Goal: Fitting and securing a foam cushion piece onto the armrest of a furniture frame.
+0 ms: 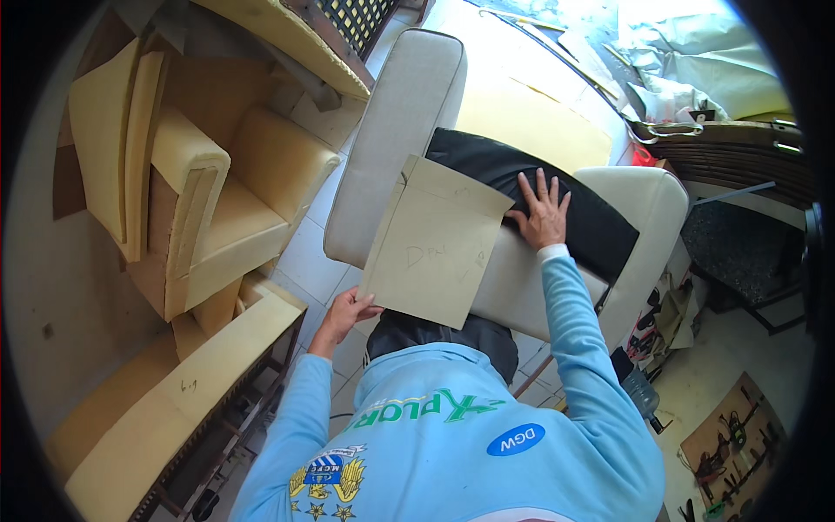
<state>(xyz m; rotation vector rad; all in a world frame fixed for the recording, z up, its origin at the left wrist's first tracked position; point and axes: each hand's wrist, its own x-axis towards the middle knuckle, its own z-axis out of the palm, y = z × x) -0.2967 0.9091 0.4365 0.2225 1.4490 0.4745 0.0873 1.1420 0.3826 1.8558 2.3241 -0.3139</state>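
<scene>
My left hand [350, 310] grips the lower-left corner of a beige cardboard panel [435, 235] that has pencil markings on it. The panel lies tilted over the front of a pale grey upholstered armchair [387, 113], its top edge overlapping a long curved black fabric piece [591, 239]. My right hand [543, 209] rests on the black piece with fingers spread, its thumb near the panel's right edge. A pale yellow sheet [513, 122] shows behind the black piece, between the chair's arms.
Left stand a foam-covered armchair frame [239, 217] and a long foam-topped frame [130, 418]. A lattice piece [357, 22] is at the top, white sheeting [713, 61] top right. Right are a dark stool [722, 261], a water bottle [644, 396] and a tool board [731, 444].
</scene>
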